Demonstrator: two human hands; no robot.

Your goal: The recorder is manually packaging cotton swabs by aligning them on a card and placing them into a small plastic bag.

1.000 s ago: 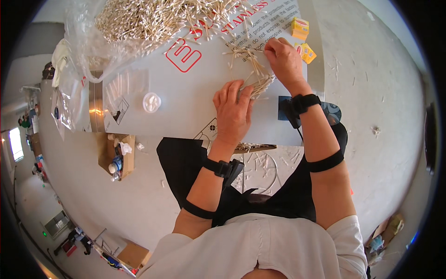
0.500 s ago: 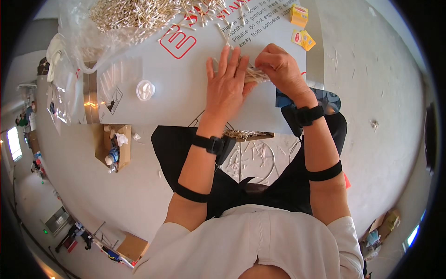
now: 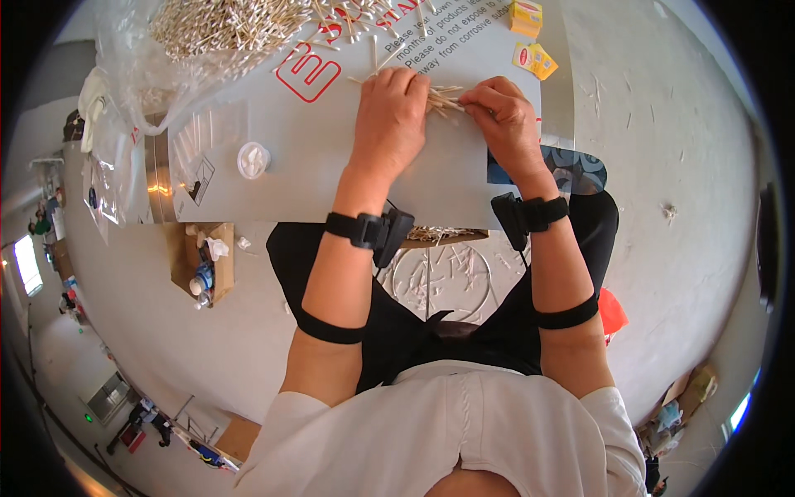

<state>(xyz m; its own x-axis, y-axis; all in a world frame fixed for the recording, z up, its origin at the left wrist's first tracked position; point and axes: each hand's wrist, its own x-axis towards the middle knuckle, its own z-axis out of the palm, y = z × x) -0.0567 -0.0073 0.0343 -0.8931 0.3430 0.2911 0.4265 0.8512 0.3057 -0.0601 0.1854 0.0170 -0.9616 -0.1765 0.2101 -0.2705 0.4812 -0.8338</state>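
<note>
A small bunch of cotton swabs [image 3: 445, 99] lies between my two hands over the grey table sheet, its sticks pointing roughly sideways. My left hand [image 3: 387, 124] is closed at the bunch's left end, fingers curled down and hiding that end. From the other side, my right hand [image 3: 507, 124] pinches swab tips at the right end between thumb and forefinger. A few loose swabs [image 3: 383, 56] lie just beyond my left hand. Farther off at the upper left is a big heap of cotton swabs [image 3: 224, 29] on clear plastic.
Left on the table stands a small round clear tub [image 3: 253, 160] with white contents. Yellow boxes [image 3: 526, 16] and yellow packets [image 3: 535, 60] lie at the far right. A clear plastic bag [image 3: 124, 91] hangs over the left edge. A cardboard box [image 3: 222, 277] sits below, left.
My left hand has gone from flat with spread fingers to curled at the swabs. The bunch shows more between my hands, and my right hand still pinches at its right end.
</note>
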